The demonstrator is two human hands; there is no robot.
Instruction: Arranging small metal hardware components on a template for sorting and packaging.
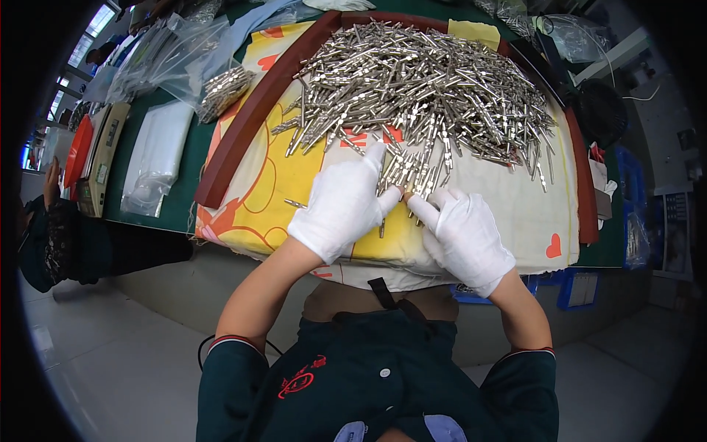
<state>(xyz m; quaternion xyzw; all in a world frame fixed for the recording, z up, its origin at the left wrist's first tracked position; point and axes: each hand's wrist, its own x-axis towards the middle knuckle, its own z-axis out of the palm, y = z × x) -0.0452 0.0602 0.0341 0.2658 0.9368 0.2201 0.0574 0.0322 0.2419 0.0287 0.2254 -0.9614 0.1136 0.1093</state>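
Note:
A big heap of shiny metal rods, thin double-ended pins with thicker middles, lies on a patterned cloth. A small cluster of the same metal rods sits between my hands at the near edge of the heap. My left hand, in a white glove, has its index finger stretched toward the heap and its thumb out beside the cluster. My right hand, also white-gloved, reaches its index finger to the cluster's near end. The bare fingertips almost meet there. Neither hand shows a rod gripped.
A dark red wooden frame borders the cloth. One loose rod lies left of my left hand. Farther left are a bagged bundle of rods, clear plastic bags and a scale. Another person's hand shows at the far left.

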